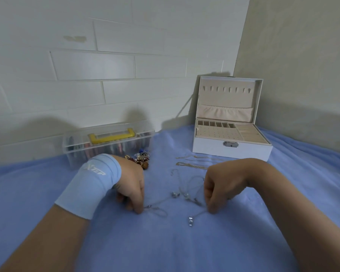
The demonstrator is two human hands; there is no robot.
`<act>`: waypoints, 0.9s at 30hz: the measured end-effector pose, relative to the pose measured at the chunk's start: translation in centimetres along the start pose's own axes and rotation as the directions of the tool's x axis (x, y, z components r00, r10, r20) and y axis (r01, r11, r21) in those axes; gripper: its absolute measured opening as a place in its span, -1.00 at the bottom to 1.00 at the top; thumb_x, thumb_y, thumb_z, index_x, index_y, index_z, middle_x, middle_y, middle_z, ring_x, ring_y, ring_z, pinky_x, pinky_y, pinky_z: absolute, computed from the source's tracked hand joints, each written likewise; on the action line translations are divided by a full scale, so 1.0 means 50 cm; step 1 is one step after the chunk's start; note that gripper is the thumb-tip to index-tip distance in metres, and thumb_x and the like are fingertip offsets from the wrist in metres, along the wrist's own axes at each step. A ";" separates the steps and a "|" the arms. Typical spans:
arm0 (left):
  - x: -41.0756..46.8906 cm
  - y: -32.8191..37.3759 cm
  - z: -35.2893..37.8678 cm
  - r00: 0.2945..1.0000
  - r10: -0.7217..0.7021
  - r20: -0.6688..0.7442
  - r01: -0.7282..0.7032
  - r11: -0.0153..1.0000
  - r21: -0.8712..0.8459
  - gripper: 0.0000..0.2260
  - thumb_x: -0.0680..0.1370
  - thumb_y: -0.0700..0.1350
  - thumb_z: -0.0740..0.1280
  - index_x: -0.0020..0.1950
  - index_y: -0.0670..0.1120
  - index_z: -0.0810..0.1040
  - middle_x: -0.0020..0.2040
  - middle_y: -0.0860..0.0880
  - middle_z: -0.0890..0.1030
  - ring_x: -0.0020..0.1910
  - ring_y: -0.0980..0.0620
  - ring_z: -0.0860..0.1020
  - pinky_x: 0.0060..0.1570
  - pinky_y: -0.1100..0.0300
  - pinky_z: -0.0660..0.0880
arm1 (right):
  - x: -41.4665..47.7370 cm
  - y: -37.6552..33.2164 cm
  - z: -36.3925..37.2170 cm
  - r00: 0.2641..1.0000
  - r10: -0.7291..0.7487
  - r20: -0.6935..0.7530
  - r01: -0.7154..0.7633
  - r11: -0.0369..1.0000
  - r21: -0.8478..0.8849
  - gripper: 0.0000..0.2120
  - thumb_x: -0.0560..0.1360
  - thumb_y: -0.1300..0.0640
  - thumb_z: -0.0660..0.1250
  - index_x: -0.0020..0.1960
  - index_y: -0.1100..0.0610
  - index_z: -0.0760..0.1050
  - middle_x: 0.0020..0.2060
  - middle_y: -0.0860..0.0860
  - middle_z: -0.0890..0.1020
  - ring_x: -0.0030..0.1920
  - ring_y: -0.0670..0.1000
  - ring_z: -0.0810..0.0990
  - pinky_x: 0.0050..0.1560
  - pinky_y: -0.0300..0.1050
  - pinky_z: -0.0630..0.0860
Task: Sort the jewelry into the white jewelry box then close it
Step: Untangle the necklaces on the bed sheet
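Cloth [165,248], blue, wide stretch nearest the camera. Left hand [132,187] and right hand [218,191], fingers curled down, each pinch a strand of the tangled silver chains [185,195]. Left wristband [94,183] reads "XTEP". Beyond: gold chains [190,164], trinket pile [141,160], clear case [106,144] against the wall. White jewelry box [214,150] stands lid-up in the far right corner.

- The left hand [132,185] covers part of the jewelry pile [142,159] behind it, and the pieces blur together.
- Fingers of the left hand and the right hand [222,185] curl under, hiding the stretches of silver chains [186,185] they pinch.
- The clear box [108,146] shows only smeared coloured streaks inside.
- Both forearms run off the bottom edge.
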State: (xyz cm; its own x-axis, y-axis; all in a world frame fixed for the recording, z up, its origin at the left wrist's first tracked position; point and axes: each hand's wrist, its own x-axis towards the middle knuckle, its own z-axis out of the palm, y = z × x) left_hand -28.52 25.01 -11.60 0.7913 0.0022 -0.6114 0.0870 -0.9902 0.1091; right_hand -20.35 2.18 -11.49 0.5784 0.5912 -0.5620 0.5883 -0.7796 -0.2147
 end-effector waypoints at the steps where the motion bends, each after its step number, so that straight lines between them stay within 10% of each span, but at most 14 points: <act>1: -0.005 -0.005 -0.002 1.000 -0.014 0.013 0.013 1.000 0.018 -0.81 0.44 0.08 0.48 -0.08 -0.01 0.73 -0.32 0.18 0.65 -0.32 0.17 0.53 -0.07 0.26 0.51 | -0.008 0.006 -0.005 0.999 0.028 0.034 -0.027 0.999 -0.034 -0.91 0.41 0.01 0.54 -0.16 0.01 0.69 -0.38 -0.15 0.62 -0.35 -0.13 0.50 -0.27 -0.19 0.43; 6: -0.010 -0.008 -0.008 0.999 -0.039 -0.021 0.040 0.998 0.048 -0.65 0.40 0.25 0.46 -0.06 0.00 0.73 -0.18 0.10 0.71 -0.27 0.12 0.54 -0.01 0.19 0.54 | -0.028 0.033 -0.023 0.994 0.083 0.077 -0.077 0.995 -0.070 -0.90 0.41 -0.05 0.55 -0.17 -0.05 0.68 -0.46 -0.19 0.57 -0.44 -0.13 0.42 -0.30 -0.20 0.38; 12: 0.042 0.055 0.014 0.906 0.146 -0.397 -0.193 0.978 -0.082 -0.78 0.45 0.18 0.45 -0.05 0.07 0.66 -0.14 0.19 0.63 -0.14 0.22 0.57 -0.09 0.30 0.49 | 0.003 0.040 -0.017 0.983 -0.004 -0.185 0.037 0.983 0.177 -0.77 0.43 -0.09 0.50 -0.29 0.03 0.63 -0.41 -0.10 0.54 -0.33 -0.02 0.43 -0.25 -0.10 0.38; 20: 0.036 0.057 0.015 0.955 0.134 -0.264 -0.144 0.989 -0.018 -0.88 0.41 0.12 0.50 -0.14 0.11 0.69 -0.14 0.12 0.70 -0.13 0.12 0.65 -0.10 0.28 0.52 | 0.004 0.023 -0.001 0.999 0.043 -0.032 -0.044 0.999 -0.032 -0.76 0.32 -0.11 0.60 -0.08 -0.03 0.73 -0.14 -0.09 0.74 -0.09 -0.05 0.65 0.07 -0.04 0.62; 27: 0.002 0.019 -0.002 0.996 0.015 -0.089 -0.013 1.000 0.024 -0.84 0.38 0.16 0.53 -0.12 0.14 0.72 -0.36 0.28 0.59 -0.31 0.26 0.52 -0.37 0.46 0.38 | -0.007 0.020 -0.007 0.999 0.037 0.016 -0.037 0.999 -0.011 -0.89 0.39 -0.02 0.57 -0.12 -0.04 0.71 -0.39 -0.19 0.60 -0.34 -0.12 0.46 -0.27 -0.22 0.42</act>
State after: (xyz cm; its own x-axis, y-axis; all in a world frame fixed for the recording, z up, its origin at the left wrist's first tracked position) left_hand -28.28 24.07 -11.47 0.8433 -0.0008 -0.5374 0.0619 -0.9932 0.0986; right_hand -19.78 1.25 -11.23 0.5906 0.5585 -0.5826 0.5726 -0.7987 -0.1852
